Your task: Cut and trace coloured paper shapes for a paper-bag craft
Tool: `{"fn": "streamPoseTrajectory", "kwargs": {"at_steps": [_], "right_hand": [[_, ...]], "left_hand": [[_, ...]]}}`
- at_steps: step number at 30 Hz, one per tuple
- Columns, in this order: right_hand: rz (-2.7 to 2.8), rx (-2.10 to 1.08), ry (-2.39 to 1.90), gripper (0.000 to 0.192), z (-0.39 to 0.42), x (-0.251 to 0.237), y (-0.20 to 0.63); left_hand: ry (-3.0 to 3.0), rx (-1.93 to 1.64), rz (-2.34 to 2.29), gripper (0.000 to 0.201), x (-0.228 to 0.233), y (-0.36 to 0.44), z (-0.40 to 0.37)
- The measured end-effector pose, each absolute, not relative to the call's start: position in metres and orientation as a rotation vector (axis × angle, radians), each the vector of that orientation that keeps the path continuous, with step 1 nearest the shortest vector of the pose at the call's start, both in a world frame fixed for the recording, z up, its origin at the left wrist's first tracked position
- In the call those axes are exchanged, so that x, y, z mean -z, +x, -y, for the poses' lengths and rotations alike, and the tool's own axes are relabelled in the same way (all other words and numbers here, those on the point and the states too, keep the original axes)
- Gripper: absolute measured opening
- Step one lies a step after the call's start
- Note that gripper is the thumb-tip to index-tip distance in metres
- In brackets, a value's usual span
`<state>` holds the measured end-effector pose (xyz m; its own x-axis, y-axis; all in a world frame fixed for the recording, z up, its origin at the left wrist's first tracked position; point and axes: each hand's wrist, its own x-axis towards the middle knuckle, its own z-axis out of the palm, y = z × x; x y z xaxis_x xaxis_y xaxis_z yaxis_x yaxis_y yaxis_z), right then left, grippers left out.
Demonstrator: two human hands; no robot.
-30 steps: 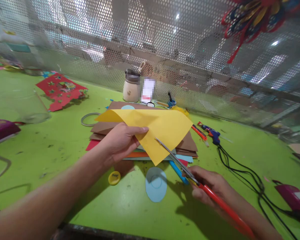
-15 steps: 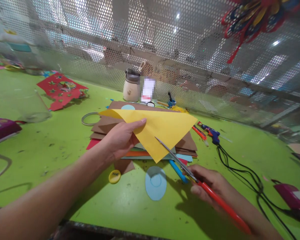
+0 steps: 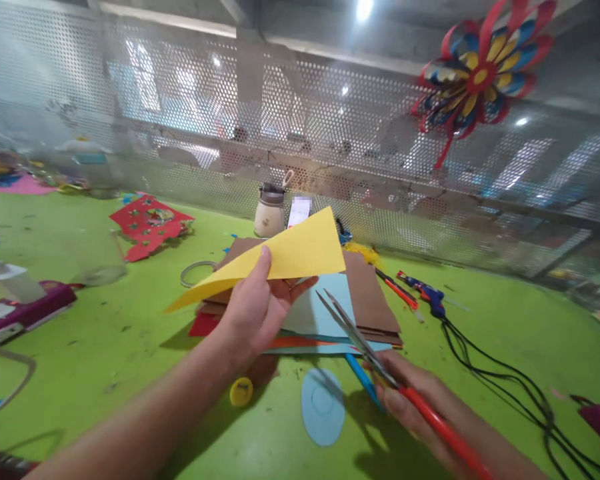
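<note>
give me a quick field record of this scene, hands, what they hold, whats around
left hand: holds the yellow paper lifted above the paper stack
right hand: grips the scissors by their red handle, blades pointing up-left, apart from the yellow paper
table: green, littered with scraps
near the hands: blue oval cutout, yellow cap
farther off: glue gun with black cable, cream jar, red cutout sheet
backdrop: perforated metal screen with a paper flower

On the desk point(image 3: 105, 313) I count one yellow paper sheet point(image 3: 285, 260), one pair of scissors point(image 3: 380, 367), one blue paper oval point(image 3: 323, 407), one yellow cap point(image 3: 241, 391), one glue gun point(image 3: 425, 293), one jar point(image 3: 270, 211), one stack of coloured sheets point(image 3: 360, 307), and one paper flower point(image 3: 475, 67) hanging above.
</note>
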<state>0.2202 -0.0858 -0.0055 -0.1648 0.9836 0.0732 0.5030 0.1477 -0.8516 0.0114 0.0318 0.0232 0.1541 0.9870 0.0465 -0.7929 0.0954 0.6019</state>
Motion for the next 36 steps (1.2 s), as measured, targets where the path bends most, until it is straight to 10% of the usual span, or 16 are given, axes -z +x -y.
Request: {"fn": "streamPoseTrajectory", "kwargs": {"at_steps": [36], "right_hand": [[1.361, -1.082, -1.361, 0.054, 0.092, 0.032, 0.138]], "left_hand": [[0.448, -1.655, -0.45, 0.04, -0.025, 0.037, 0.006]]}}
